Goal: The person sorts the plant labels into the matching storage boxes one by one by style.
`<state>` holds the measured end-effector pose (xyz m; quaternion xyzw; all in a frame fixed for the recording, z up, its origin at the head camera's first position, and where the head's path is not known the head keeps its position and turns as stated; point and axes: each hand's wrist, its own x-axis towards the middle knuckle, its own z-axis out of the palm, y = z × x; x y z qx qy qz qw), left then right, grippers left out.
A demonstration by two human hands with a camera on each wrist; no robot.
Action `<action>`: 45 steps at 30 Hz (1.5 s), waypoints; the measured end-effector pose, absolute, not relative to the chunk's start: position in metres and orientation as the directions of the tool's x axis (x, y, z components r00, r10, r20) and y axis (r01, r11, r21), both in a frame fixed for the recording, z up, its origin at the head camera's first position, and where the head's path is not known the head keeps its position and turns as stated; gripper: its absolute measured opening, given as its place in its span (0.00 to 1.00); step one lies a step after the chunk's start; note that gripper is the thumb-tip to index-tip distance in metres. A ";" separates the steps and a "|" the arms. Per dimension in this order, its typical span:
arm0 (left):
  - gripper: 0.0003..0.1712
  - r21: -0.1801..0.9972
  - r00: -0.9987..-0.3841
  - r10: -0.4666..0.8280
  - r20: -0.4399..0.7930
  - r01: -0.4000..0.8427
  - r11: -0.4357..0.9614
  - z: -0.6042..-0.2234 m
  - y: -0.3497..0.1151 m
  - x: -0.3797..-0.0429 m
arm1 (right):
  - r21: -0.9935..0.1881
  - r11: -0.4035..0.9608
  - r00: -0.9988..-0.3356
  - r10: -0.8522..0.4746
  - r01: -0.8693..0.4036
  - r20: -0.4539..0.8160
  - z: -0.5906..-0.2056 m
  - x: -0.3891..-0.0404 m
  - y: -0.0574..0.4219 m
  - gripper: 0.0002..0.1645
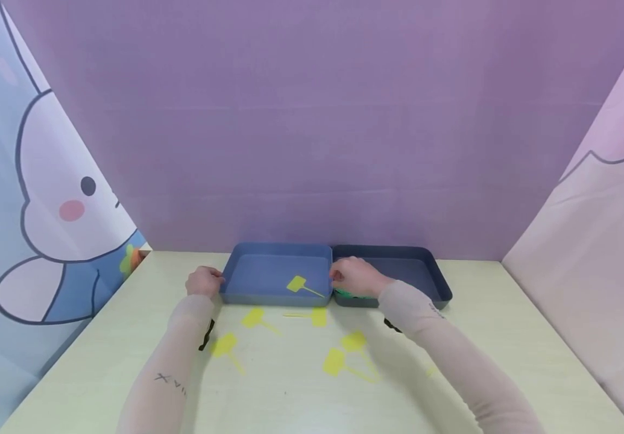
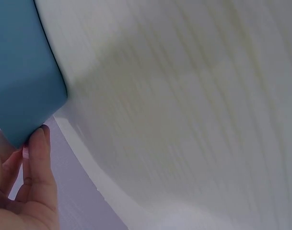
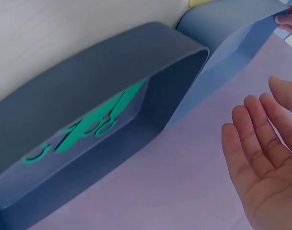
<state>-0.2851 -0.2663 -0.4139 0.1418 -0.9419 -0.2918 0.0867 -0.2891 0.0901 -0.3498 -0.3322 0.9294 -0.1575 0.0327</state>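
A light blue tray [image 1: 268,298] lies at the back of the table with a small yellow swatter-shaped piece [image 1: 296,284] in it. My left hand [image 1: 204,281] pinches its left wall; the left wrist view shows fingertips against the tray's corner [image 2: 28,81]. Beside it stands a dark blue tray [image 1: 425,274] holding several green pieces [image 3: 95,120]. My right hand [image 1: 357,277] is over the place where the trays meet, in the head view. In the right wrist view, its fingers [image 3: 253,134] are loosely bent and hold nothing.
Several yellow swatter-shaped pieces, such as one piece [image 1: 335,361], lie on the pale table [image 1: 268,398] in front of the trays. A purple cloth [image 1: 312,132] hangs behind the trays. Printed curtains [image 1: 62,181] stand at both sides.
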 end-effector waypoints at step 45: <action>0.16 0.564 -0.950 -0.303 0.074 -0.211 0.799 -0.412 -0.266 -0.283 | -0.242 0.688 -0.720 -0.691 -0.684 0.071 -0.383 -0.237 0.217 0.14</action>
